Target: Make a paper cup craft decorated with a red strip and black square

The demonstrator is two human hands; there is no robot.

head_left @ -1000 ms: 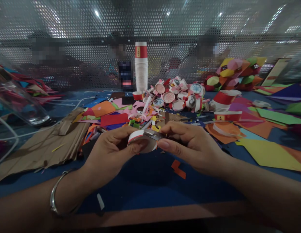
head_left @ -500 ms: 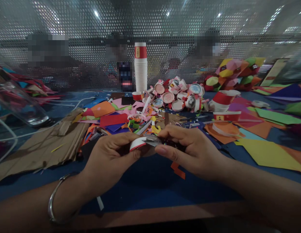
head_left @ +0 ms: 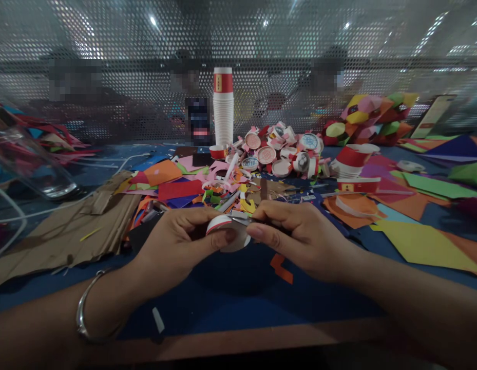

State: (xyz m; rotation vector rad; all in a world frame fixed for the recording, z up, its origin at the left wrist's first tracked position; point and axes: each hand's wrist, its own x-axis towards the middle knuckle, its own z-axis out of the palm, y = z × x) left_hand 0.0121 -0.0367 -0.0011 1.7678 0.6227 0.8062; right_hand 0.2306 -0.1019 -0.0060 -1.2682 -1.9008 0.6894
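Note:
At the front middle of the table, my left hand [head_left: 184, 239] pinches a cut-down paper cup base [head_left: 238, 241] between thumb and fingers. The piece has a white wall with a red edge and a pale round bottom, tilted towards me. My right hand [head_left: 296, 231] is closed on a small silvery metal blade [head_left: 240, 219] that meets the cup base's upper rim. The fingers hide the blade's handle, so its kind is unclear. Beyond both hands lie coloured paper scraps [head_left: 217, 198].
Behind the scraps rises a stack of paper cups [head_left: 223, 118] beside a heap of cut cup bases [head_left: 274, 151]. Cardboard [head_left: 69, 231] lies left, near a glass [head_left: 34, 159]. Yellow paper [head_left: 426, 241] and a red-and-white cup [head_left: 354, 159] are right. A perforated screen [head_left: 253, 36] stands behind.
The cup base has turned in my left hand, showing more of its round bottom. My right hand and the blade have shifted slightly; the blade now looks narrower.

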